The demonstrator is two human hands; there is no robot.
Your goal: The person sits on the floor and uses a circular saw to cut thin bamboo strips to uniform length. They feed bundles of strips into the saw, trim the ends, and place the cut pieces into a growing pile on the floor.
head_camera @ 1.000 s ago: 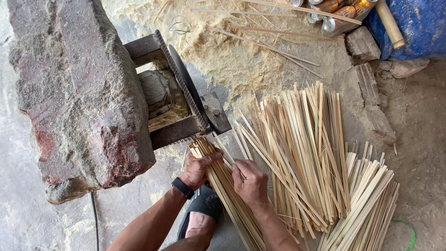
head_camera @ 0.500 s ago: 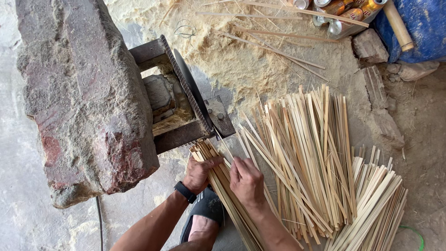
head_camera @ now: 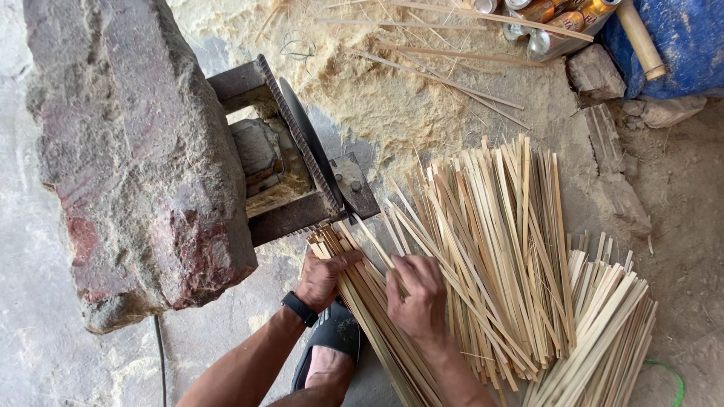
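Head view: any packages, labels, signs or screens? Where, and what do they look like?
Cans: top edge, right of centre, a small group lying on the ground; cylinders, silver ends, orange-gold sides.
Blue sack: top right corner; bulky, plain blue, a pale tube leaning across it.
Watch: on the left wrist; black band, face not visible.
No signs.

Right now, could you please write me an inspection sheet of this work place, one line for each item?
Surface: grey ground with sawdust spread behind the saw.
Job's things: bundle of bamboo strips pointing at the round saw blade; the blade's frame sits against a big stone.
Clutter: fanned strip pile, second stack, loose sticks, cans, small stones, blue drum.
Grippers: left hand shut on the bundle; right hand pinching a strip.
Cables: dark cord under the stone; green loop at the lower right.
Surroundings: a foot in a sandal; no other people seen.
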